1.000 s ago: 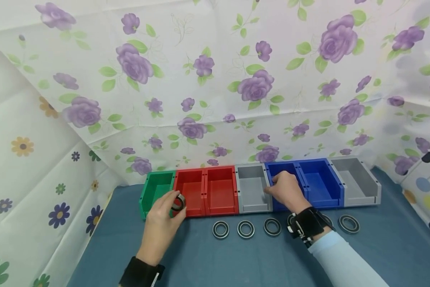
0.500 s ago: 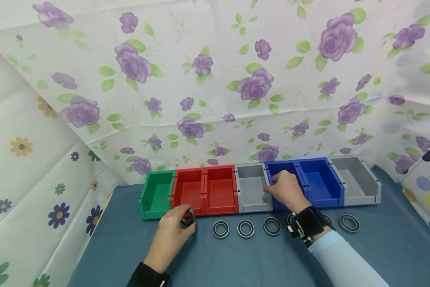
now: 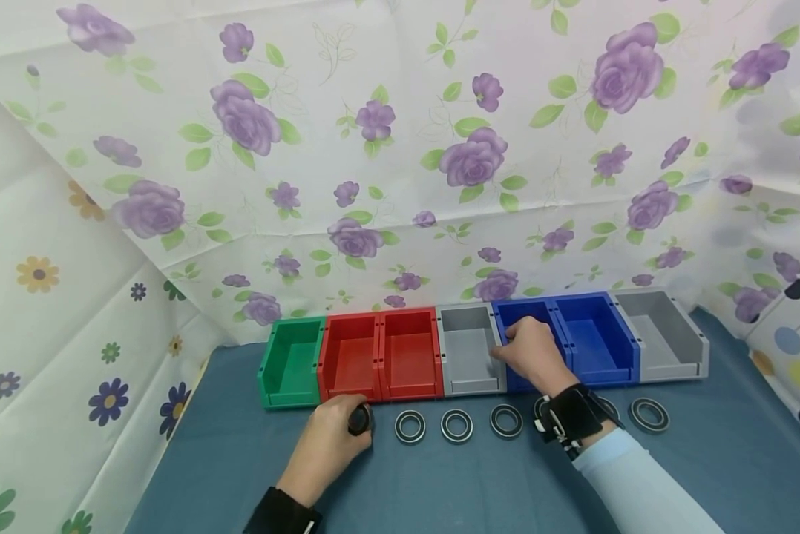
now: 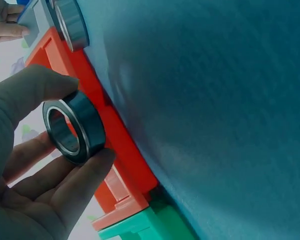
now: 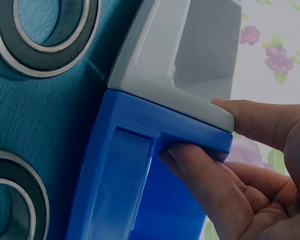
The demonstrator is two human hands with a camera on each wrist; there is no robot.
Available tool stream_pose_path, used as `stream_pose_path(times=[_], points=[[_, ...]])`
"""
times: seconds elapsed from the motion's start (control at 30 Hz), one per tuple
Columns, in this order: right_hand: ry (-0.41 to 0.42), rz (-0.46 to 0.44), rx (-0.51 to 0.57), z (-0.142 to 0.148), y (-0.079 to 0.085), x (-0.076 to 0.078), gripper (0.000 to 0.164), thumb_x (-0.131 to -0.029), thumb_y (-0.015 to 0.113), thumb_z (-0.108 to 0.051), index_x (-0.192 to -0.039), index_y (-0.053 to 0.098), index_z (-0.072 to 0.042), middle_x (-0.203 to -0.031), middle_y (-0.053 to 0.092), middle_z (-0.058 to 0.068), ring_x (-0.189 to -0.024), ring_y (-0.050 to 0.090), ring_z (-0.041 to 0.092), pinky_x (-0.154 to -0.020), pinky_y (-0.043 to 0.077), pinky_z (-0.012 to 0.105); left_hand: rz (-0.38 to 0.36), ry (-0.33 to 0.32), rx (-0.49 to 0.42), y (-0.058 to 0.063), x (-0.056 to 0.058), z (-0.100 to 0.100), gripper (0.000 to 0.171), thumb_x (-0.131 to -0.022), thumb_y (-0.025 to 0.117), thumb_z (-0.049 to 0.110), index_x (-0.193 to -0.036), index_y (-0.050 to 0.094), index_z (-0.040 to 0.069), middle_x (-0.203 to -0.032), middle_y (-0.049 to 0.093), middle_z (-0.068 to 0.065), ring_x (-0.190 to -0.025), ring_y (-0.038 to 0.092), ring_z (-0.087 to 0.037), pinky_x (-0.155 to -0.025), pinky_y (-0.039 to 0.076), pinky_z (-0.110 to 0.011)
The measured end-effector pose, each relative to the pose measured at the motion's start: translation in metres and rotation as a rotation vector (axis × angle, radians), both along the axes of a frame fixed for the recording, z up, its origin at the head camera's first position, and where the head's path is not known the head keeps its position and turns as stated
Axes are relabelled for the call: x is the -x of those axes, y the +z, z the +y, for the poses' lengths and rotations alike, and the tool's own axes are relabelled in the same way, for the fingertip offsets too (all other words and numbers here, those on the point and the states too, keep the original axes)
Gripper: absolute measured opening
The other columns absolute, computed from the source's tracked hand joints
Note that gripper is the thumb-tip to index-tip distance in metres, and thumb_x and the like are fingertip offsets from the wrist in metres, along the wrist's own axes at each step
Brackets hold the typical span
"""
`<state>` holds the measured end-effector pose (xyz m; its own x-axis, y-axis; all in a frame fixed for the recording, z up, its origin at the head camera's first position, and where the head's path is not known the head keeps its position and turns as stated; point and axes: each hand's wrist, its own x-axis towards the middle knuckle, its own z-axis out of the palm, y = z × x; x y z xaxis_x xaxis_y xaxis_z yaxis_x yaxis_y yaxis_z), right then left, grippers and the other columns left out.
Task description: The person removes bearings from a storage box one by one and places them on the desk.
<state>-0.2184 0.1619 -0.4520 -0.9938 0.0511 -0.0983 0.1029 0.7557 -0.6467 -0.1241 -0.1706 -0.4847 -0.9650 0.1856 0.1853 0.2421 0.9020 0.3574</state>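
My left hand (image 3: 329,443) pinches a ball bearing (image 4: 91,127) between thumb and fingers, tilted on edge in front of the red bins (image 3: 351,360). Whether this bearing touches the cloth cannot be told. My right hand (image 3: 533,354) pinches the adjoining side walls of the middle grey bin (image 5: 155,102) and the blue bin (image 5: 115,185). Its thumb lies on the grey side, and its fingers reach into the blue bin. To the right of the held bearing, several more bearings (image 3: 410,441) lie flat in a row. The right wrist partly hides some of them.
Left of the red bins stands a green bin (image 3: 293,363). A second blue bin (image 3: 597,345) and another grey bin (image 3: 667,334) extend the row rightward. Blue cloth (image 3: 453,489) covers the table, and a flowered sheet (image 3: 400,170) hangs behind.
My left hand has moved right and toward me with the bearing, from before the first red bin's left edge to near the row of bearings. The right hand has stayed put.
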Motion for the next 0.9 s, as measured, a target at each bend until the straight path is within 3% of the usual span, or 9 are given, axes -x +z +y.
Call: stream_pose_path(times=[0.9], points=[[0.004,-0.003,-0.001,0.0005,0.0005,-0.0011,0.046,-0.077,0.073,-0.027,-0.059,0.032,-0.015,-0.056,0.023,-0.004,-0.045,0.026,0.013,-0.042,0.023,0.026,-0.143,-0.046,0.106,-0.0095,0.0021,0.0000,0.048,-0.067,0.078,0.021,-0.112,0.063,0.011,-0.102,0.058,0.000,-0.091,0.053,-0.013,-0.079,0.048,-0.034]])
